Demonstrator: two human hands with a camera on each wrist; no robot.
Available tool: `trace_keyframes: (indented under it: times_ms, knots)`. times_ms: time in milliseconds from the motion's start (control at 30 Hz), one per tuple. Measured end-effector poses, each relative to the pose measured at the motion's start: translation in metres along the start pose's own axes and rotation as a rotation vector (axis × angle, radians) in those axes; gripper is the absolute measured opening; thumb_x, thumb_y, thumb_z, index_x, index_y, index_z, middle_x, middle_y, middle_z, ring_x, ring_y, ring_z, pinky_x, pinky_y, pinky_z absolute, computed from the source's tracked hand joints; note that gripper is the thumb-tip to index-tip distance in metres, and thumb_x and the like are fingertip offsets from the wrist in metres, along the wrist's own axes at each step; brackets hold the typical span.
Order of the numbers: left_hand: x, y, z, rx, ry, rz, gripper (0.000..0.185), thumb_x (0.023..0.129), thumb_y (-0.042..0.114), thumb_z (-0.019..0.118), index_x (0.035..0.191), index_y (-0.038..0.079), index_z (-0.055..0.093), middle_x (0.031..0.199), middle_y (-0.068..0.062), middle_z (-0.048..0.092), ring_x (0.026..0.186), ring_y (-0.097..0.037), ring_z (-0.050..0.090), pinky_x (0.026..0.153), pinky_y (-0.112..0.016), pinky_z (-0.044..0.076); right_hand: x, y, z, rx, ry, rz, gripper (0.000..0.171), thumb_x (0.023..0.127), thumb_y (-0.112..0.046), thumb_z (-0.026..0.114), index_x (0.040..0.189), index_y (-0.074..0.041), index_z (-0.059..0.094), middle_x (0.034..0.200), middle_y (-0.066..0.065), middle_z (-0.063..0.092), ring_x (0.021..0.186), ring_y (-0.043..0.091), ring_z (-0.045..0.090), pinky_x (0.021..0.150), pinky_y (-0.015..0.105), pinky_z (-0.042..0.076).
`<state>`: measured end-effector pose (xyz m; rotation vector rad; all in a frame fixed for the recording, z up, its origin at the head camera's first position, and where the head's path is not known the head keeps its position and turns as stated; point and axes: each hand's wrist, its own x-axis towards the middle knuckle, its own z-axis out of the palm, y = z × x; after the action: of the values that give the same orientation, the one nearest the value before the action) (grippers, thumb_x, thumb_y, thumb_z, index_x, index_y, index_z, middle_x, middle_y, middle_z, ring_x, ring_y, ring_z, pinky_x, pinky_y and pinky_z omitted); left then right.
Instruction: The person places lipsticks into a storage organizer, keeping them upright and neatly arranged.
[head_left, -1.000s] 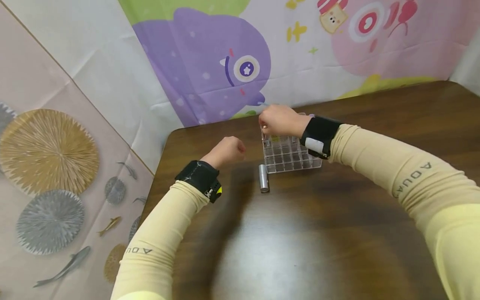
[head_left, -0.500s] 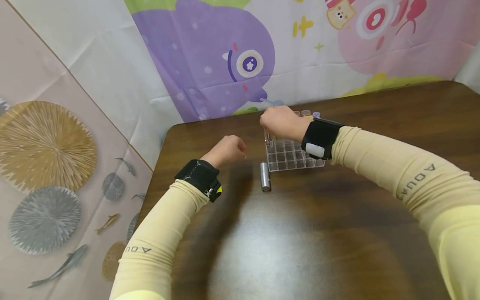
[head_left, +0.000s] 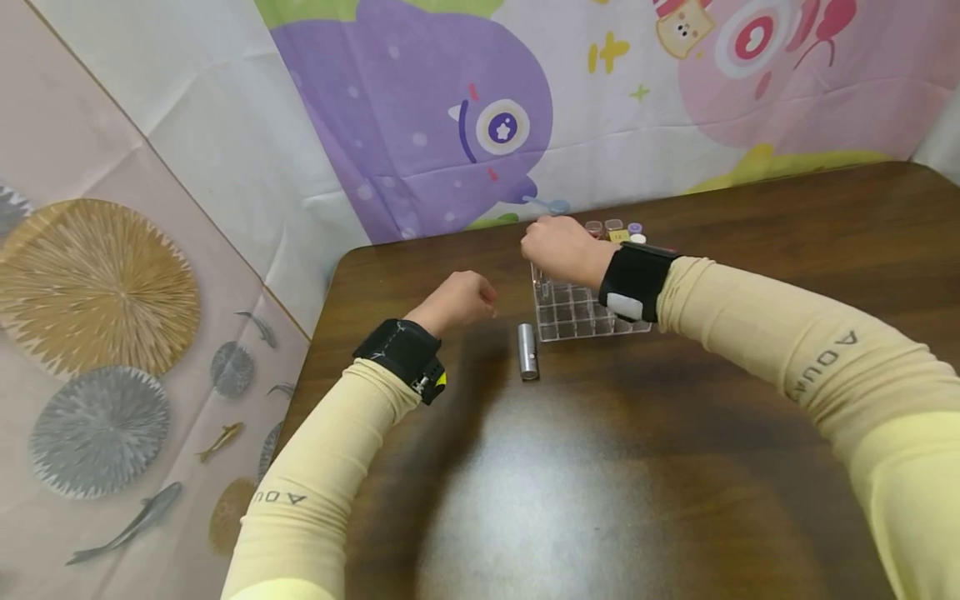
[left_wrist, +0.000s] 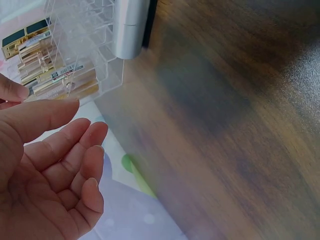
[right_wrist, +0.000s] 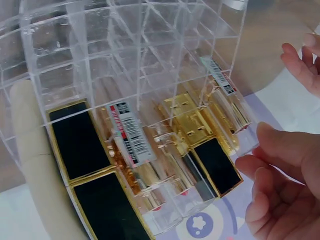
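Observation:
A clear divided lipstick organizer (head_left: 577, 312) stands on the table, with several lipsticks in its back rows. My right hand (head_left: 558, 246) is over its back left corner. In the right wrist view, the thumb and fingers of the right hand (right_wrist: 285, 175) are loosely bent, with a gap between them and the end of a clear-and-gold lipstick (right_wrist: 227, 107). Nearby lies a black-and-gold lipstick (right_wrist: 216, 167). My left hand (head_left: 459, 298) hovers left of the organizer, palm turned up and fingers relaxed around nothing. A silver tube (head_left: 528, 353) is beside the organizer's front left corner.
Larger black-and-gold cases (right_wrist: 82, 140) and a beige tube (right_wrist: 37, 160) fill the organizer's other side. Caps, one of them purple (head_left: 635, 227), show behind my right wrist. A patterned cloth (head_left: 420, 125) hangs along the table's back edge.
My right hand has shifted slightly at the organizer's back, and a gold glint at its fingertips no longer shows. More caps appear behind the wrist. The left hand stays nearly still.

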<state>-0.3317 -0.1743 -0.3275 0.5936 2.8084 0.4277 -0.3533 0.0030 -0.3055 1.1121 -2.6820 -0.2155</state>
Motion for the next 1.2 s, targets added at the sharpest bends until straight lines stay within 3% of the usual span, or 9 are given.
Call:
trace_keyframes:
  times_ms: [200,400,500,633,867,1067,1200]
  knots:
    - [0.000,0.001,0.001,0.003,0.004,0.002,0.029,0.080,0.010,0.063,0.105,-0.004,0.065,0.105,-0.014,0.066,0.097,-0.025,0.060,0.086,-0.033,0.047,-0.001,0.003,-0.003,0.035,-0.035,0.018,0.013,0.082,0.003,0.056,0.079,-0.004,0.067,0.083,0.013,0.065,0.081,0.032,0.060,0.066,0.043,0.051]
    - [0.000,0.002,-0.001,0.024,0.014,0.005,0.029,0.079,0.010,0.063,0.105,-0.003,0.066,0.106,-0.013,0.066,0.098,-0.024,0.060,0.087,-0.033,0.046,-0.010,0.021,-0.028,0.154,-0.105,0.094,0.009,0.085,-0.008,0.059,0.079,-0.004,0.065,0.082,0.013,0.064,0.078,0.030,0.060,0.064,0.041,0.049]
    - [-0.001,0.002,-0.002,0.033,0.011,-0.005,0.029,0.080,0.010,0.063,0.107,-0.002,0.065,0.108,-0.013,0.065,0.100,-0.025,0.059,0.088,-0.033,0.046,-0.017,0.031,-0.034,0.192,-0.129,0.110,0.017,0.085,-0.008,0.059,0.068,-0.005,0.057,0.069,0.009,0.056,0.063,0.023,0.052,0.056,0.034,0.040]
    - [-0.002,0.002,-0.002,0.041,0.003,-0.005,0.030,0.081,0.010,0.063,0.108,-0.003,0.065,0.109,-0.014,0.064,0.101,-0.025,0.059,0.088,-0.034,0.046,-0.027,0.040,-0.031,0.211,-0.129,0.094,0.021,0.082,-0.006,0.061,0.063,-0.006,0.055,0.060,0.005,0.050,0.057,0.018,0.043,0.054,0.029,0.032]
    - [-0.002,0.005,0.000,0.036,-0.005,0.004,0.029,0.082,0.009,0.062,0.107,-0.004,0.065,0.109,-0.014,0.064,0.103,-0.026,0.058,0.089,-0.034,0.045,-0.043,0.045,-0.016,0.209,-0.154,0.087,0.007,0.081,-0.010,0.067,0.076,-0.005,0.066,0.075,0.010,0.064,0.066,0.024,0.059,0.057,0.035,0.046]
    - [-0.002,0.007,0.001,0.039,-0.014,-0.013,0.030,0.082,0.010,0.063,0.109,-0.003,0.064,0.110,-0.014,0.064,0.104,-0.026,0.058,0.090,-0.034,0.045,-0.050,0.044,-0.008,0.168,-0.135,0.101,0.013,0.082,-0.010,0.066,0.070,-0.006,0.063,0.069,0.008,0.062,0.065,0.024,0.058,0.059,0.036,0.045]
    - [-0.002,0.008,0.001,0.052,-0.020,-0.008,0.029,0.082,0.010,0.063,0.108,-0.003,0.064,0.108,-0.014,0.064,0.102,-0.025,0.058,0.089,-0.034,0.045,-0.051,0.042,-0.006,0.092,-0.121,0.084,0.009,0.081,-0.011,0.067,0.076,-0.003,0.064,0.072,0.011,0.062,0.069,0.028,0.059,0.062,0.040,0.049]
